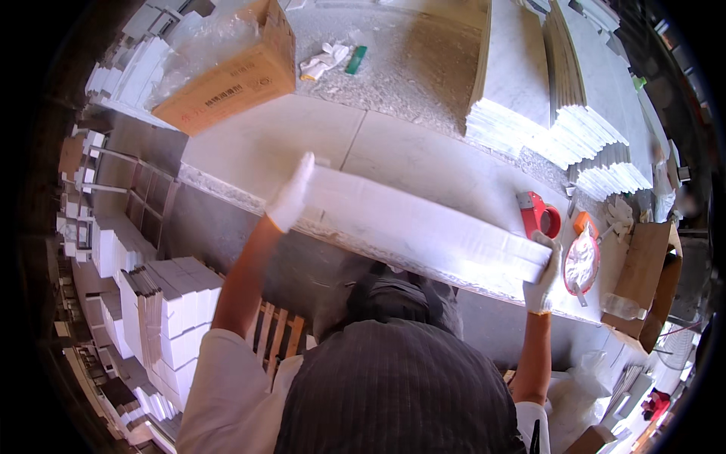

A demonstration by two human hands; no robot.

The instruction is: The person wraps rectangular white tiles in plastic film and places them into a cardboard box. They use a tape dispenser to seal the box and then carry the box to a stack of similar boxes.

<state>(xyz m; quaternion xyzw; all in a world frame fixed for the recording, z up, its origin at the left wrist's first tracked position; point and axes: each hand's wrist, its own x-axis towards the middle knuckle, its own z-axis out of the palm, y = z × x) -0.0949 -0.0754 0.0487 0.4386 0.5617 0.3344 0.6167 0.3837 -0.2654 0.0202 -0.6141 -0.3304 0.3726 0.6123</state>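
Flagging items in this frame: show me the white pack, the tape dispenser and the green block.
White pack (423,223): head view, middle of its long side.
Tape dispenser (532,212): head view, its red body.
Green block (356,60): head view, middle of its upper face.

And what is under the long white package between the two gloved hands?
Along the near side of the white package, a rough table edge shows. Whatever is directly underneath is covered.
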